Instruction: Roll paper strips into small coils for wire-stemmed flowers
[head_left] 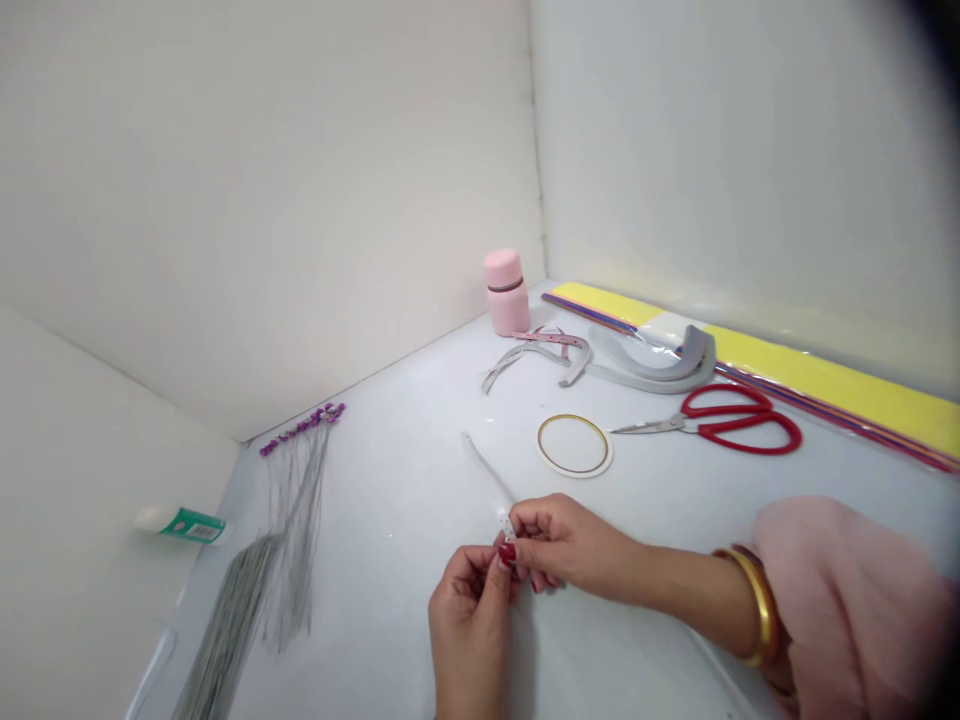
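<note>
A narrow pale strip (pixel 484 462) slants across the white tabletop, its near end running into my fingers. My right hand (pixel 566 545) pinches that end, where a whitish bit with small dark spots shows between thumb and fingers. Right up against it, my left hand (pixel 472 610) is also closed in a pinch, thumb tip meeting the right fingertips. The fingers cover the very end of the strip, so its shape there is hidden. Just beyond the right hand lies a thin roll of white tape (pixel 546 462).
Red-handled scissors (pixel 701 428) lie right of the tape. Behind are curled grey strips (pixel 652 378), pink-and-white strips (pixel 551 345), a pink bottle (pixel 508 300) and yellow sheets (pixel 787 360). At left: grey wires (pixel 232 620), purple-tipped stems (pixel 300 432), a green-and-white tube (pixel 191 525).
</note>
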